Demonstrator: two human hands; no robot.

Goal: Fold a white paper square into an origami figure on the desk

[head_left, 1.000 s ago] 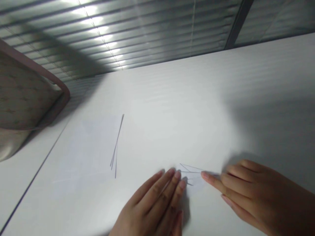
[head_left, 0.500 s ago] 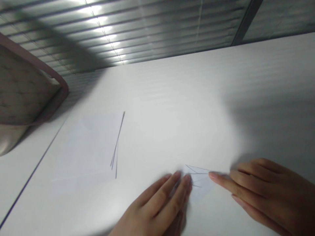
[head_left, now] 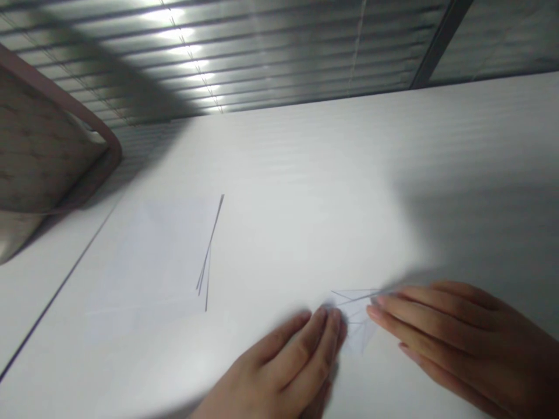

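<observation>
A small piece of folded white paper (head_left: 360, 317) lies on the white table (head_left: 301, 203), with several crease or edge lines showing as thin dark strokes. Over its left end my left hand (head_left: 290, 355) bends down, fingers close together and thumb tucked against the index finger, holding the paper at the tabletop. From the right, my right hand (head_left: 454, 331) reaches in with fingers stretched out side by side. Its fingertips touch the paper's right part, while the thumb stays lower and apart. Fingers cover both ends of the paper.
Flat white paper sheets (head_left: 152, 256) lie left of my hands, with thin dark edges fanning out at their right side. At the far left stands a quilted bag (head_left: 43, 139) with a pinkish edge. Window blinds (head_left: 283, 52) rise behind the table's back edge.
My right hand's fingers have drawn together and shifted slightly left over the paper. The paper's upper fold lines now slant differently. My left hand stays almost in place.
</observation>
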